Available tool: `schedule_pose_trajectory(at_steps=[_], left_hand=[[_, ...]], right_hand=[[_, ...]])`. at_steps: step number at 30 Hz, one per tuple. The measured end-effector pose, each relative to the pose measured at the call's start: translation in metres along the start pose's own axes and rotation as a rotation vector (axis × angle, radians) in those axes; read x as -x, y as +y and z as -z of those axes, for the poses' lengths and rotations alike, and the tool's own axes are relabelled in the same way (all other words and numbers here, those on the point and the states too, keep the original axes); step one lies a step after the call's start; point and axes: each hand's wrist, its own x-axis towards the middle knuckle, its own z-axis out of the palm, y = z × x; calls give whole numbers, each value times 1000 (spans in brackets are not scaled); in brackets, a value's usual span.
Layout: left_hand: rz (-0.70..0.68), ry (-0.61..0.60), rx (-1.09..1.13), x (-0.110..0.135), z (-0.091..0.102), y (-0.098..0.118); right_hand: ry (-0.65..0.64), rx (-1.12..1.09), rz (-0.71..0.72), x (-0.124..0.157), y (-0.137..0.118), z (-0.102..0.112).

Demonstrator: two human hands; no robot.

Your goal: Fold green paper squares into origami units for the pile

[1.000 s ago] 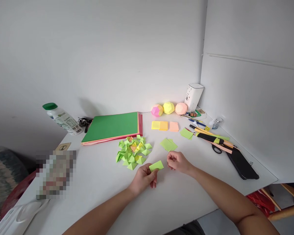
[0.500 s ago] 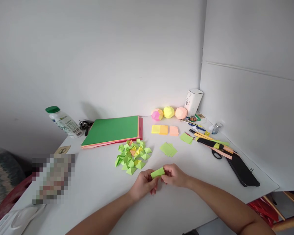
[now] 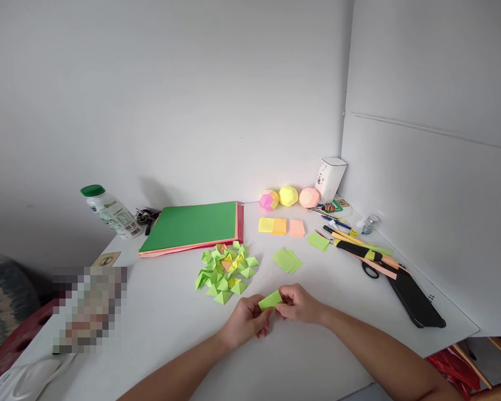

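A small green slip of paper [image 3: 270, 301], folded into a narrow rectangle, is held between my two hands above the white table. My left hand [image 3: 245, 321] pinches its left end, thumb toward me. At the other end, my right hand [image 3: 299, 304] grips the slip with thumb and fingers. Just beyond my left hand lies a pile of folded paper pieces [image 3: 222, 283], mostly green with a few yellow and orange ones. Flat green paper squares [image 3: 286, 260] rest beyond my hands.
At the back stand several faceted paper balls [image 3: 288, 196] and a white box [image 3: 331, 179]. Coloured sheets [image 3: 194, 224] are stacked at left near a bottle [image 3: 113, 214]. On the right lie a cutter [image 3: 354, 249], scissors [image 3: 370, 270] and a black phone [image 3: 415, 295].
The view has tilted slightly upward, so everything sits a little lower. Both hands keep hold of the green paper, and my right thumb has shifted slightly along it.
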Motion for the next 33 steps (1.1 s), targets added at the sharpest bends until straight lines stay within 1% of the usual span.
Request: schedule_pose_trajectory(at_steps=[7,13,17,23,26,33], left_hand=[[-6,-2,-2,1,0,1],[19,-25,-2,3,0,6],[11,-34,3,3,-1,8],[-6,-54,6,3,1,5],[-15,-61,14,3,1,3],[41,-32,27,1,2,4]], right_hand=[[2,32,7,0,-1,2],[-17,1,-2,1,-3,2],[-19,4,0,1,-2,2],[-30,36,-28,0,2,3],[-29,42,-17,-1,2,3],[-13,-1,3,0,2,1]])
